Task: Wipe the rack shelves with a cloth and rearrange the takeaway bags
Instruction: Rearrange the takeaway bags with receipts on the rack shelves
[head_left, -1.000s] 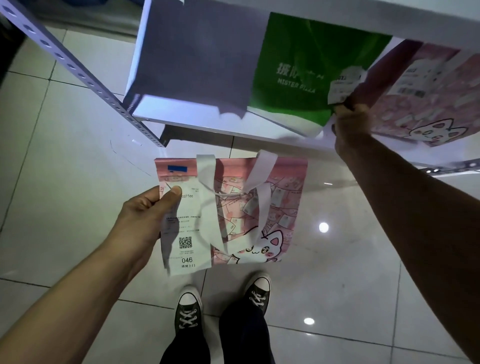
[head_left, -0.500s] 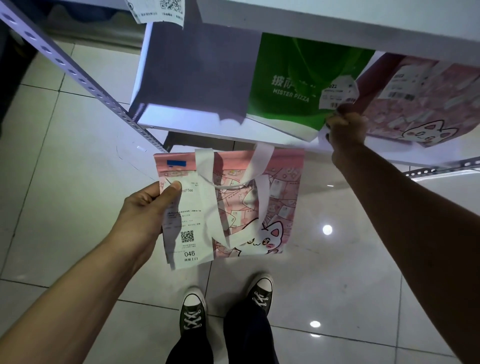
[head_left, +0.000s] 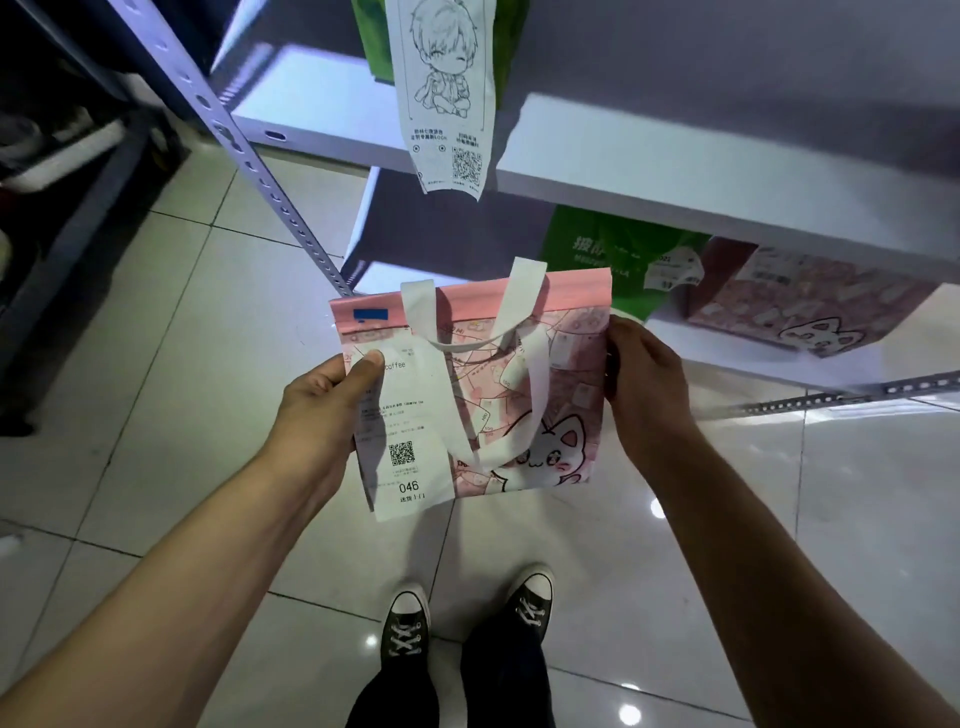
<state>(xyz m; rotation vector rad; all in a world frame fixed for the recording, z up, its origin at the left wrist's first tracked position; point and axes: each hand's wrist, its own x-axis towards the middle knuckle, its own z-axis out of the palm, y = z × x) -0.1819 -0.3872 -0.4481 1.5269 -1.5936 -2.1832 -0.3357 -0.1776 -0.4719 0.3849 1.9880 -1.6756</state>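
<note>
I hold a pink takeaway bag (head_left: 561, 374) with a cat print, white handles and a long receipt marked 046 in front of the rack. My left hand (head_left: 324, 402) grips its left edge, thumb on the receipt. My right hand (head_left: 641, 387) grips its right edge. On the lower white shelf (head_left: 727, 358) stand a green bag (head_left: 618, 254) and another pink cat bag (head_left: 810, 301). A green bag (head_left: 511, 47) on the upper shelf (head_left: 675, 171) is partly hidden by a hanging receipt (head_left: 447, 93) with a cartoon figure. No cloth is visible.
A perforated grey rack post (head_left: 249, 161) slants down on the left, and a perforated rail (head_left: 852, 396) edges the lower shelf on the right. A dark shelving unit (head_left: 67, 156) stands at far left. Glossy tile floor lies below, with my sneakers (head_left: 462, 618) near the bottom.
My right hand has left the green bag on the lower shelf and taken the right edge of the pink bag. The view has tilted up, showing the upper shelf and hanging receipt.
</note>
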